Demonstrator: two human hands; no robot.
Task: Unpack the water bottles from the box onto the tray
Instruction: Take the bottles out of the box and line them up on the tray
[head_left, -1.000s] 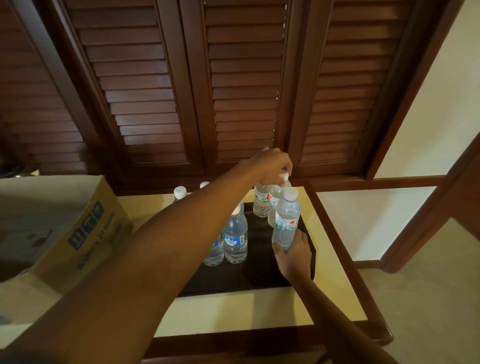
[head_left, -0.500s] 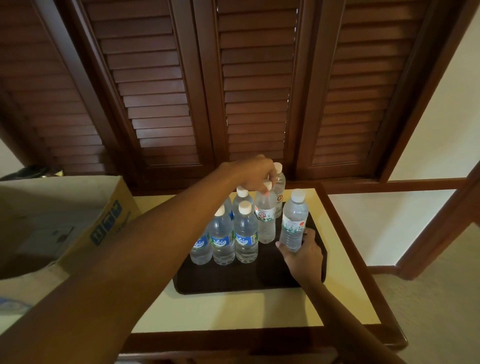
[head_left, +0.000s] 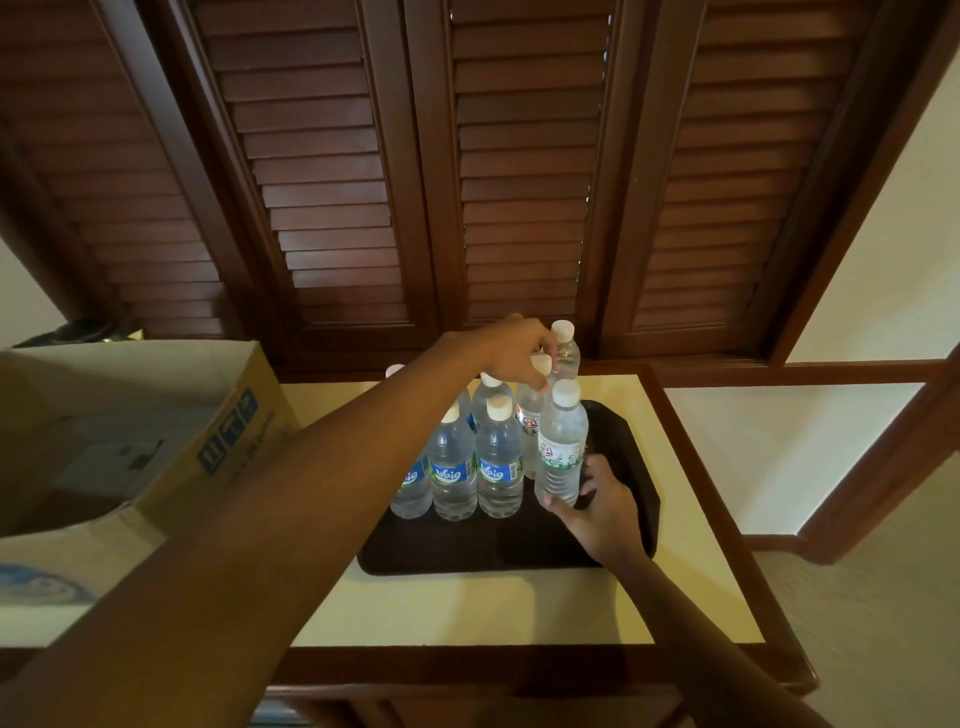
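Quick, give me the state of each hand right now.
Left hand: closed, fingertips pinching the cap of a back-row bottle.
Right hand: closed around the base of the green-label bottle on the tray.

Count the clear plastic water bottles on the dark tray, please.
8 clear plastic bottles: three blue-labelled in front, one in the right hand, one under the left hand, three behind. The arm may hide more.

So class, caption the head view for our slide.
Both hands set bottles on tray beside box.
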